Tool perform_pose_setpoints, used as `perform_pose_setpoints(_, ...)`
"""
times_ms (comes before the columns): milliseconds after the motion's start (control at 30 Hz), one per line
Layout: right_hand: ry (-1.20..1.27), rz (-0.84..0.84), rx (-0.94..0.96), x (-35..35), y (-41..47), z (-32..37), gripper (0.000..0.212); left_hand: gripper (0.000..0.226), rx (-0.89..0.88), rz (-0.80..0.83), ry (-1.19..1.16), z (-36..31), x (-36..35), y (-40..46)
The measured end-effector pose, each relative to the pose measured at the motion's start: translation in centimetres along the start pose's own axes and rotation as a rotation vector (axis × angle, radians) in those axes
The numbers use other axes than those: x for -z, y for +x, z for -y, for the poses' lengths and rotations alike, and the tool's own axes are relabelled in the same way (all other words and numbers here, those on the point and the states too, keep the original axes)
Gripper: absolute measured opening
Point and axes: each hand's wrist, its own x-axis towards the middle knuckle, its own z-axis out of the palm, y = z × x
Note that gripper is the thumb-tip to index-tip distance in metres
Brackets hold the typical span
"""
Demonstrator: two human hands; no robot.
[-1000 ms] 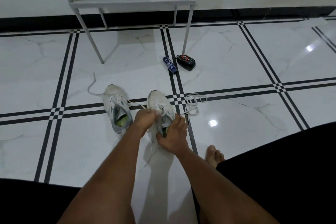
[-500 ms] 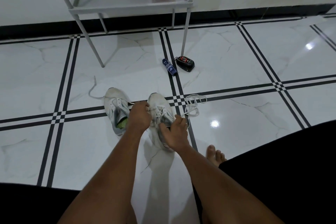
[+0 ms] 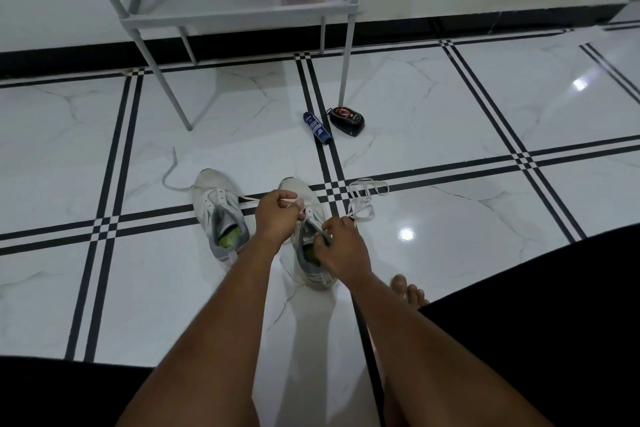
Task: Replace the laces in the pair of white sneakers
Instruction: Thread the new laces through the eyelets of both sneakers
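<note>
Two white sneakers are seen on the tiled floor (image 3: 104, 149), toes pointing to 12 o'clock. The left sneaker (image 3: 218, 208) lies untouched, with a lace end (image 3: 171, 173) trailing off to 10 o'clock. The right sneaker (image 3: 308, 253) is being worked on by both hands. The left hand (image 3: 277, 215) is extended over its toe box, fingers curled, and a lace strand (image 3: 303, 211) is pinched there. The right hand (image 3: 341, 246) is held at the shoe's collar, at 4 o'clock from the left hand, fingers curled; the tongue (image 3: 320, 236) appears to be gripped. Both forearms are stretched forward, nearly parallel. A loose lace (image 3: 363, 198) is coiled on the floor at 2 o'clock from the right shoe. A blue tube (image 3: 318, 127) and a black polish tin (image 3: 347, 121) lie farther off at 12 o'clock, beside a rack (image 3: 235, 15) leg.
</note>
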Motion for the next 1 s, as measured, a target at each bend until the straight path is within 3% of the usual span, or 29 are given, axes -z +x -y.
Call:
perform_pose_setpoints(167, -0.017, -0.043, 0.07, 0.0, 0.1, -0.9, 0.014, 0.004, -0.132, 0.041, 0.272, 1.2, 0.5, -0.3)
perform_pose_setpoints(333, 0.17, 0.013, -0.145, -0.4, 1.5, -1.5, 0.018, 0.02, -0.166, 0.15, 0.325, 1.6, -0.5, -1.2)
perform_pose_setpoints(500, 0.532, 0.09, -0.368, -0.2, 2.3, -1.6, 0.023, 0.015, -0.232, 0.068, 0.447, 2.5, -1.9, -1.7)
perform_pose_setpoints(633, 0.62, 0.093, -0.435, -0.2, 2.4, -1.8, 0.021, 0.011, -0.252, -0.034, 0.452, 3.3, -2.5, -2.4)
perform_pose_setpoints(833, 0.614, 0.113, -0.411, -0.1, 2.5, -1.9, 0.015, 0.007, -0.298, -0.147, 0.591, 3.4, -3.4, -2.6)
perform_pose_setpoints(1000, 0.487, 0.181, -0.34, -0.1, 2.7, -2.2, 0.029, 0.015, -0.369, -0.143, 0.815, 3.3, -3.8, -2.9)
